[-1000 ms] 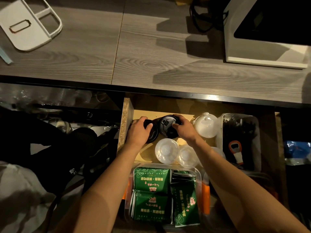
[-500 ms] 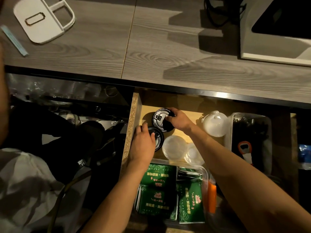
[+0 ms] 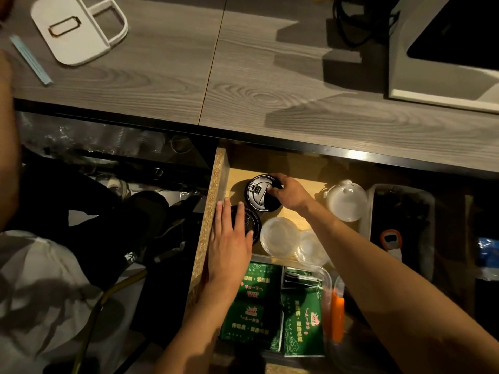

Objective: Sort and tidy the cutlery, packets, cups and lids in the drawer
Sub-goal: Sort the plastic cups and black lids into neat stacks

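- An open drawer below a grey wood-grain worktop holds lids, cups and packets.
- The right hand grips the far black lid, fingers curled over its right edge.
- The left hand lies flat, fingers spread, atop the near black lid, holding nothing.
- Clear lids sit just right of it; green packets fill a clear tub nearest the camera.
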Demonstrator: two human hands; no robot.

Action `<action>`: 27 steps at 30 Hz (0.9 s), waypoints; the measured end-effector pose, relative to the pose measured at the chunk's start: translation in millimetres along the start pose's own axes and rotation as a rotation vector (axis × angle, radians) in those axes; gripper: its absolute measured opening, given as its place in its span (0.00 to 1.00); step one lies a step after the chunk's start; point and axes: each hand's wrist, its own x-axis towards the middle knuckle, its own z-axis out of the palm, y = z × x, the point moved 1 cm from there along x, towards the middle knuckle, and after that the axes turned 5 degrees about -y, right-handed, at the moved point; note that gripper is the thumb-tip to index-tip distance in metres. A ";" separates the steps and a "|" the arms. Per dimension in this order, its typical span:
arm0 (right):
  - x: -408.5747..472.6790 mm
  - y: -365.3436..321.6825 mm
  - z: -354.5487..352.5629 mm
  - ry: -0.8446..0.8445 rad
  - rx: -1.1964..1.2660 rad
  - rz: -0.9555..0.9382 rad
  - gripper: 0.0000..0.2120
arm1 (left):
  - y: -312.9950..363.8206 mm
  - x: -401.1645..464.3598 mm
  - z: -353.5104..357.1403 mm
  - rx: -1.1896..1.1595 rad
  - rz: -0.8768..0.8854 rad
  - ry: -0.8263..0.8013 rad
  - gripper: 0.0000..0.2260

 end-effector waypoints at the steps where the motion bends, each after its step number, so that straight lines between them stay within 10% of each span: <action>1: -0.5 -0.7 0.3 0.001 0.002 -0.001 0.22 | -0.9 -1.5 0.2 0.005 0.010 0.014 0.31; 8: -2.3 -4.0 3.4 0.016 -0.016 -0.007 0.21 | -3.4 12.9 -4.1 0.009 0.059 -0.152 0.25; 21: 1.9 -37.8 29.7 -0.129 -0.138 -0.060 0.20 | -13.4 -5.8 -34.5 -0.780 -0.114 -0.051 0.25; 27: 5.7 -51.5 42.0 -0.151 -0.296 -0.057 0.25 | -11.5 0.2 -34.6 -0.703 -0.122 -0.170 0.28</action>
